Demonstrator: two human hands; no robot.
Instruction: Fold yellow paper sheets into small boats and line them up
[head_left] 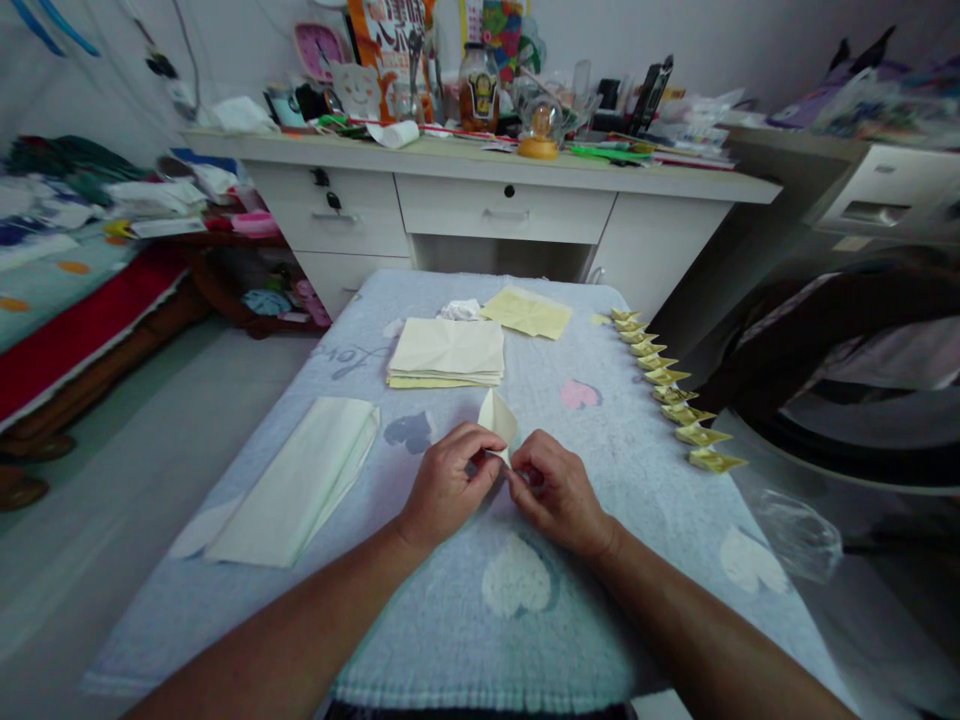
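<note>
Between my two hands is a small piece of folded pale yellow paper (pixel 498 415), its pointed flap standing up away from me. My left hand (pixel 452 475) pinches its near left side between thumb and fingers. On the right, my right hand (pixel 559 488) pinches the near edge, fingers curled; part of the paper is hidden behind the fingertips. Just beyond lies a stack of creased paper squares (pixel 448 350), cream on top with yellow beneath. A row of several folded yellow paper boats (pixel 684 414) runs along the table's right side.
A light blue cloth with hearts covers the table (pixel 405 620). On it lie a folded pale sheet (pixel 300 485) at left, a yellow sheet (pixel 529 312) and crumpled white tissue (pixel 460 310) at the back. Behind stands a cluttered white desk (pixel 502 205); a washing machine (pixel 877 215) is at right.
</note>
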